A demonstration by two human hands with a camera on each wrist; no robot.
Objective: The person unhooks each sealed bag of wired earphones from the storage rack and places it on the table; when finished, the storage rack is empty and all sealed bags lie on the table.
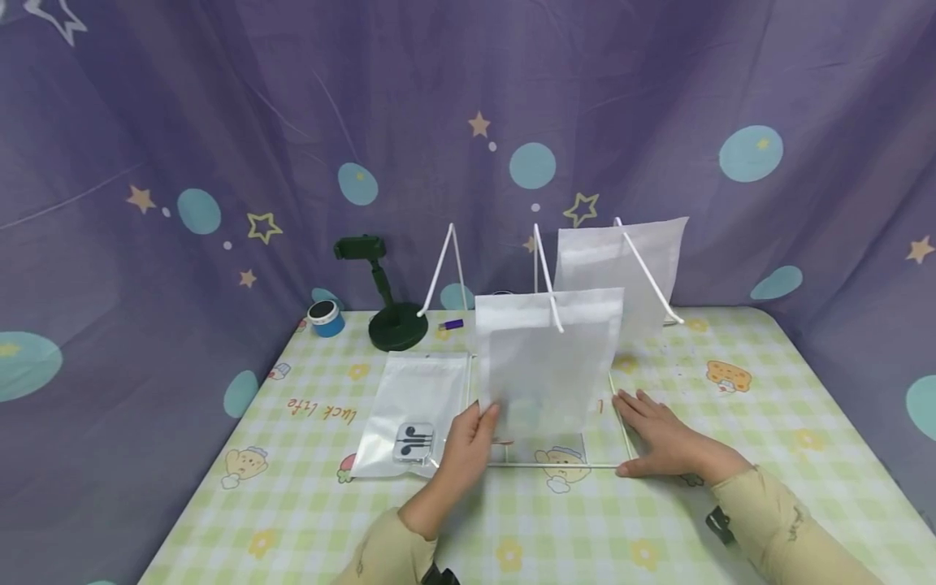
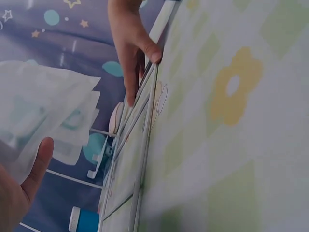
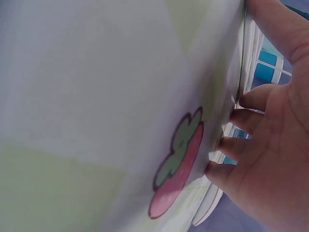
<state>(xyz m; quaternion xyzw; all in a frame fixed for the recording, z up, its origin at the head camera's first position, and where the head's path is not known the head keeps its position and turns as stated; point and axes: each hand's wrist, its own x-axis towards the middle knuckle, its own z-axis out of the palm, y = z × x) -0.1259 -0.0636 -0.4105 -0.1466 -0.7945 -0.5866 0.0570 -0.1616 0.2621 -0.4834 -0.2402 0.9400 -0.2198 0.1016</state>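
A translucent white bag (image 1: 548, 366) stands upright on a white wire stand (image 1: 556, 465) in the middle of the table. My left hand (image 1: 478, 429) pinches the bag's lower left corner; in the left wrist view its thumb (image 2: 35, 166) lies against the bag (image 2: 43, 106). To the right, my right hand (image 1: 647, 431) lies flat with straight fingers on the stand's front right corner. The left wrist view also shows the right hand (image 2: 130, 53) touching the wire frame (image 2: 145, 125). In the right wrist view my right hand (image 3: 270, 145) rests on the checked tablecloth (image 3: 96, 96).
A flat bag (image 1: 413, 406) holding earphones (image 1: 414, 441) lies left of the stand. Behind stand a second bag on its own stand (image 1: 621, 268), a bare wire stand (image 1: 446, 272), a black phone holder (image 1: 387, 305), a blue tape roll (image 1: 325, 318) and a small purple object (image 1: 453, 324). A purple curtain surrounds the table.
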